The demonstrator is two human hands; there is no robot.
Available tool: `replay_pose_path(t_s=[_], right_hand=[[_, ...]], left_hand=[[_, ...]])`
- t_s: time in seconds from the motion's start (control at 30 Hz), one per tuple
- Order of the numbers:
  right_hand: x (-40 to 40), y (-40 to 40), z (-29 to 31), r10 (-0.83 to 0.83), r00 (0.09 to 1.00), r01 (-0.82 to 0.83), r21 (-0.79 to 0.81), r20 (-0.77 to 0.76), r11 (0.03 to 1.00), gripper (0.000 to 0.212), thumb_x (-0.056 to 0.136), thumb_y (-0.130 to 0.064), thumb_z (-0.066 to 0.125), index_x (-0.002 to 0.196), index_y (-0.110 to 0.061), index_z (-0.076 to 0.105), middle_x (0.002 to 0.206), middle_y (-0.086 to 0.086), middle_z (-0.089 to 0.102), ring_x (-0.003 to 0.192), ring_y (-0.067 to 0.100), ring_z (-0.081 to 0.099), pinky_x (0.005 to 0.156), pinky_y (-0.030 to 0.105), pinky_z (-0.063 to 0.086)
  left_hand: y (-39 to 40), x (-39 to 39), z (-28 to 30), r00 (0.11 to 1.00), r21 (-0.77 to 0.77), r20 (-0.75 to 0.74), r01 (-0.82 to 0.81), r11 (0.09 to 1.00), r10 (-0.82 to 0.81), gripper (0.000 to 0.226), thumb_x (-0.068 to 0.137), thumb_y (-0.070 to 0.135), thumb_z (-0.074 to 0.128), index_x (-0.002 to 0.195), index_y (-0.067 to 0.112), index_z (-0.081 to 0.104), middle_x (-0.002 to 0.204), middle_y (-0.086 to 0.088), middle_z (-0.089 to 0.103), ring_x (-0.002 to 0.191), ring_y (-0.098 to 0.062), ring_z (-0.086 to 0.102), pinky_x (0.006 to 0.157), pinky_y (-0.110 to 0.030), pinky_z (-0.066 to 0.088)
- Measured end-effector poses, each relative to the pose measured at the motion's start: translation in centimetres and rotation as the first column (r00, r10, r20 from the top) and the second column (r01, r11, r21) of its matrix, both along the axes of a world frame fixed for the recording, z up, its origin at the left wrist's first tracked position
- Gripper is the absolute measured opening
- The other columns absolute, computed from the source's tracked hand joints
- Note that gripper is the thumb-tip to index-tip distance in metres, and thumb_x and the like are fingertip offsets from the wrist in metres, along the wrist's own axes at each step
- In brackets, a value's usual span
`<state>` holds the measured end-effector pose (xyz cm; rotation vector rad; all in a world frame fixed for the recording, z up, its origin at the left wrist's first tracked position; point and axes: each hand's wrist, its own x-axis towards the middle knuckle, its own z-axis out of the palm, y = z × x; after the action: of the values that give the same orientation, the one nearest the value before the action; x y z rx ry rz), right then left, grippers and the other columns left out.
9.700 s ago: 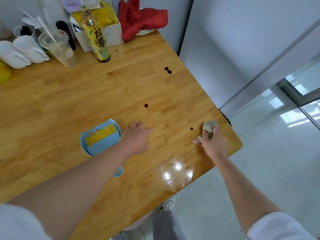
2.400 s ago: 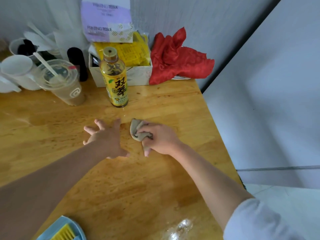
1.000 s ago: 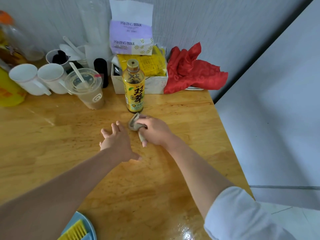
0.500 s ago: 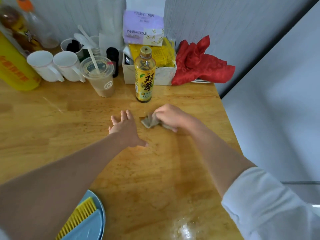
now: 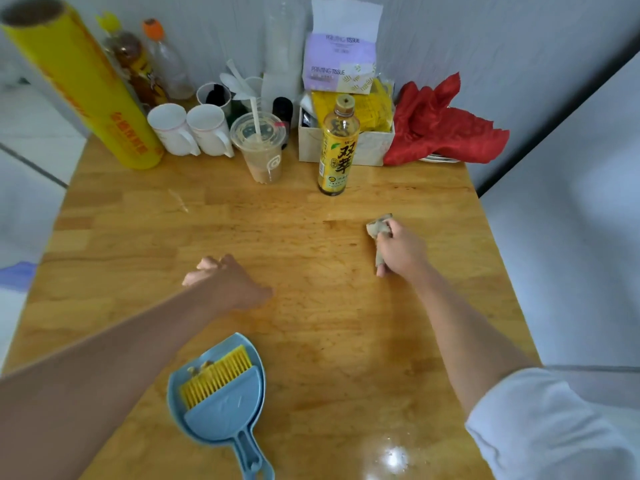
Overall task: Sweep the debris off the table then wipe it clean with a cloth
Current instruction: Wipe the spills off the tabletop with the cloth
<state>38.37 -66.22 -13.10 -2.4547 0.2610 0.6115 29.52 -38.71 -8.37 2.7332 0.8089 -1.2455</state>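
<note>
The right hand (image 5: 401, 251) gripped a small crumpled cloth (image 5: 378, 228), fingers curled round it and pressing it down on the wooden table (image 5: 311, 341), right of centre and a little in front of the yellow tea bottle (image 5: 336, 147); bunching it that way probably gave a firmer pad for scrubbing. The right forearm ran straight out from a white sleeve (image 5: 554, 424), wrist low. The left hand (image 5: 227, 284) lay knuckles-up on the tabletop near the middle, likely as a brace while the other hand wiped; its fingers looked loosely bent and held nothing, though motion blur made that hard to judge. The blue dustpan (image 5: 225, 407), with the yellow brush (image 5: 216, 375) nested in it and a few crumbs beside the bristles, sat near the front edge, suggesting sweeping was finished.
</note>
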Motion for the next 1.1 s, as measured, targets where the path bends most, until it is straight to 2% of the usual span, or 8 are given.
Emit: replay_pose_path(t_s=[0.13,0.23,0.37,0.47,0.63,0.8,0.93,1.1], right_hand=[[-1.6,4.1,0.9,0.065,0.997,-0.061,0.122,-0.030,0.991,0.055,0.098,-0.030,0.039,0.152,-0.023,0.039,0.141,0.011,0.056,0.124,0.032,0.058,0.100,0.037,0.046],[-2.3,4.7,1.4,0.010,0.994,0.027,0.333,-0.110,0.943,0.049,0.093,-0.027,0.045,0.141,-0.022,0.053,0.130,0.013,0.061,0.094,0.036,0.072,0.088,0.044,0.056],[-3.1,3.0,2.8,-0.166,0.986,0.155,0.528,-0.025,0.835,0.032,0.099,-0.006,0.039,0.100,-0.008,0.070,0.068,0.022,0.064,0.047,0.030,0.059,0.044,0.023,0.049],[-3.3,1.3,3.0,-0.267,0.963,0.200,0.618,0.018,0.761,0.040,0.096,-0.005,0.039,0.081,-0.009,0.075,0.045,0.023,0.056,0.040,0.031,0.054,0.048,0.029,0.050],[-4.0,0.5,3.5,-0.350,0.934,0.255,0.550,0.073,0.796,0.026,0.099,-0.007,0.044,0.085,-0.011,0.066,0.046,0.009,0.061,0.043,0.015,0.061,0.053,0.018,0.050],[-5.7,1.7,3.3,-0.235,0.965,0.131,0.561,0.117,0.818,0.029,0.100,-0.005,0.039,0.089,-0.012,0.065,0.045,0.016,0.061,0.050,0.027,0.061,0.055,0.018,0.050],[-6.3,1.7,3.2,-0.228,0.961,0.120,0.511,0.155,0.851,0.027,0.101,-0.007,0.039,0.090,-0.013,0.062,0.047,0.016,0.062,0.053,0.029,0.063,0.052,0.016,0.048],[-6.4,0.7,3.0,-0.248,0.953,0.145,0.460,0.173,0.876,0.023,0.099,-0.010,0.039,0.093,-0.013,0.062,0.052,0.018,0.065,0.051,0.028,0.067,0.056,0.023,0.048]], left_hand=[[-0.5,-4.2,-0.9,0.985,-0.058,-0.164,0.046,0.997,-0.055,0.140,0.054,0.101,0.034,0.157,0.017,-0.008,0.163,-0.017,-0.012,0.148,-0.045,-0.003,0.111,-0.069,0.020],[-1.4,-6.4,-0.9,0.973,-0.078,-0.220,0.054,0.995,-0.070,0.134,0.063,0.097,0.033,0.156,0.013,-0.015,0.161,-0.022,-0.018,0.147,-0.046,-0.013,0.111,-0.073,0.014],[-3.6,-8.0,-0.2,0.986,-0.074,-0.121,0.102,0.992,-0.110,0.122,0.081,0.081,0.045,0.154,0.005,-0.017,0.159,-0.025,-0.014,0.145,-0.050,0.008,0.110,-0.055,0.037],[-4.2,-8.4,-1.2,0.990,-0.061,-0.016,0.141,0.988,-0.142,0.110,0.082,0.066,0.061,0.151,0.001,0.005,0.150,-0.021,0.013,0.134,-0.039,0.029,0.093,-0.036,0.049],[-5.0,-8.8,-1.3,0.964,-0.020,0.026,0.265,0.964,-0.265,0.072,0.088,0.034,0.062,0.142,0.007,0.022,0.133,-0.014,0.035,0.120,-0.029,0.043,0.093,-0.032,0.047],[-4.8,-9.6,-1.7,0.980,-0.113,0.028,0.198,0.974,-0.196,0.079,0.093,0.006,0.047,0.156,0.007,-0.002,0.136,-0.016,0.050,0.114,-0.029,0.059,0.074,-0.031,0.051],[-6.3,-10.1,-1.9,0.932,-0.129,0.124,0.355,0.926,-0.341,0.075,0.092,0.000,0.050,0.155,0.007,0.008,0.139,-0.016,0.049,0.118,-0.030,0.058,0.082,-0.034,0.053],[-8.6,-8.7,-2.4,0.800,-0.127,0.276,0.580,0.805,-0.533,0.080,0.089,-0.005,0.054,0.154,0.008,0.010,0.116,-0.011,0.061,0.100,-0.027,0.064,0.065,-0.032,0.049]])
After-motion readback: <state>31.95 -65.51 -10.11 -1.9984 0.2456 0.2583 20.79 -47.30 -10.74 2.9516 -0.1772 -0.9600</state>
